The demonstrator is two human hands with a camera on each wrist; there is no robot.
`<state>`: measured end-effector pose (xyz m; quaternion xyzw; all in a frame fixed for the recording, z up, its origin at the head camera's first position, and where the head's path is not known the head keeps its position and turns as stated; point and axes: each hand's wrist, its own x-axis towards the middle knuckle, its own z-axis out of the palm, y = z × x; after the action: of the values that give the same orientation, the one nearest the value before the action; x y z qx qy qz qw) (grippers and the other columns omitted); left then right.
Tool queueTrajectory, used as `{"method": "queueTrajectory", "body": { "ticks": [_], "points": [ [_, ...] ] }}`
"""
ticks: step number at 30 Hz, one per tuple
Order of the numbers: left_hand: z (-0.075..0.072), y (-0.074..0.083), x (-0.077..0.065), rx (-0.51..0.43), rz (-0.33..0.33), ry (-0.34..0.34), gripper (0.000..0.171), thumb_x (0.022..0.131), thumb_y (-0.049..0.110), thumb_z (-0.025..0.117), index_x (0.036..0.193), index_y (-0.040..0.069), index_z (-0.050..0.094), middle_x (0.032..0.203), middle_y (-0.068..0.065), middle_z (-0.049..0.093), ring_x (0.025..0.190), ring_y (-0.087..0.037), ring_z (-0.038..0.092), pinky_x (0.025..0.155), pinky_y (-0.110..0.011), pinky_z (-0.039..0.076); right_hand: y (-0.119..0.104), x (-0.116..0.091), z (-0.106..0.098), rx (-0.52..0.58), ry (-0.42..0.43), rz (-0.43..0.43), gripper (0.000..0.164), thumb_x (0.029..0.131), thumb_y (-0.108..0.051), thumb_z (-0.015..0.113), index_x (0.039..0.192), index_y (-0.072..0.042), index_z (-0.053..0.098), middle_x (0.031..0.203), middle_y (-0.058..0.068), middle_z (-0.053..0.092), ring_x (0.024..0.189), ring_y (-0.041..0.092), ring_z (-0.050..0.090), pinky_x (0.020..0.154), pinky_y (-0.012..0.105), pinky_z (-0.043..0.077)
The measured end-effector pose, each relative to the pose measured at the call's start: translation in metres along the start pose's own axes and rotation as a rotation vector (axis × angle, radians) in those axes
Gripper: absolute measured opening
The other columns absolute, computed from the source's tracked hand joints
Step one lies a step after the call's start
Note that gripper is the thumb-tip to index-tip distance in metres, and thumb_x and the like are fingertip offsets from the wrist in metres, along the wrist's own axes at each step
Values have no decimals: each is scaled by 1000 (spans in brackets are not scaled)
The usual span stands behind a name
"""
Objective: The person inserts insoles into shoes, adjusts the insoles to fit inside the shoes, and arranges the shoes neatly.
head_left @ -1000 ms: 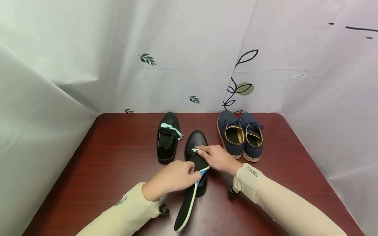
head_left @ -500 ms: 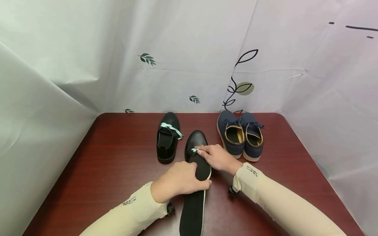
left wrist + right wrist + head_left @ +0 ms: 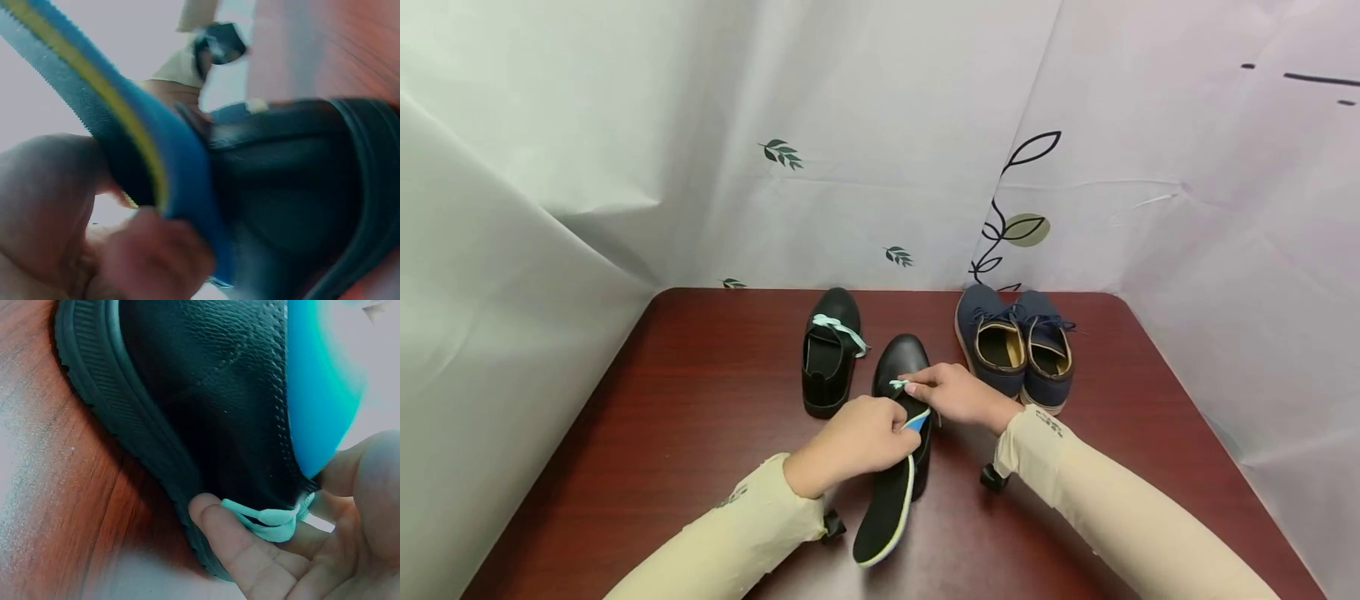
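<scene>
My left hand (image 3: 857,437) grips a black insole (image 3: 883,512) with a blue underside and a yellow-green edge line. The insole's front end is in the opening of a black leather shoe (image 3: 901,357), and its rear sticks out tilted toward me. In the left wrist view, the insole (image 3: 181,156) bends beside the shoe's heel collar (image 3: 369,181), blurred. My right hand (image 3: 958,396) holds the shoe's upper near its mint-green lace (image 3: 275,525). In the right wrist view, the thumb and fingers pinch the tongue area, and the blue insole (image 3: 322,381) shows above the collar.
Left of the worked shoe stands its black mate (image 3: 831,354) with a mint lace. A pair of navy shoes (image 3: 992,333) stands at the back right. All rest on a reddish-brown table (image 3: 700,400), with a white printed curtain (image 3: 850,125) behind.
The insole turned flat, black top up, then tilted again to show its blue underside. Its rear end now lies farther forward, nearer the shoe. My right hand keeps its place on the shoe.
</scene>
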<state>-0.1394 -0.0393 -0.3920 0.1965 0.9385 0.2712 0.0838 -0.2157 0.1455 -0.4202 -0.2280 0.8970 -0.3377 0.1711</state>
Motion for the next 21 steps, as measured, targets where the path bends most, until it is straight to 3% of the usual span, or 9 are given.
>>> {"method": "queueTrajectory", "body": {
  "ticks": [4,7,11,14,17,21],
  "points": [
    [5,-2,8,28,-27,9,41,79,26,58,48,24,32,43,12,28,41,-7,24,42,-24,19,-1,1,0,6,-17,3,33,104,-32,55,133,-21,66,140,0,67,99,16,62,88,38,49],
    [4,-1,10,99,-70,-43,40,81,33,56,48,24,37,44,11,31,42,-9,30,42,-26,21,0,2,1,6,-18,12,34,104,-33,55,134,-22,66,142,-2,66,107,15,64,94,41,52],
    [2,5,10,201,-136,-138,38,85,47,51,54,24,54,53,6,52,51,-14,48,46,-31,36,2,2,1,1,-5,29,34,103,-33,55,133,-23,66,142,-2,66,130,16,57,108,49,50],
    [2,8,11,202,-173,-189,40,83,52,50,59,23,61,57,1,64,53,-18,59,51,-35,46,2,1,1,1,1,19,33,103,-32,55,133,-22,66,141,-1,67,132,19,56,109,51,50],
    [3,7,11,145,-173,-199,36,82,48,53,57,22,58,49,2,61,42,-16,59,49,-32,46,1,1,2,0,-4,1,33,104,-32,55,133,-22,66,141,-1,67,131,19,57,108,50,51],
    [3,2,13,91,-91,-142,35,81,34,58,50,24,44,42,10,42,38,-8,44,44,-27,34,1,0,2,-21,8,-7,33,104,-31,54,133,-23,66,141,-1,67,121,15,61,101,46,53]
  ]
}}
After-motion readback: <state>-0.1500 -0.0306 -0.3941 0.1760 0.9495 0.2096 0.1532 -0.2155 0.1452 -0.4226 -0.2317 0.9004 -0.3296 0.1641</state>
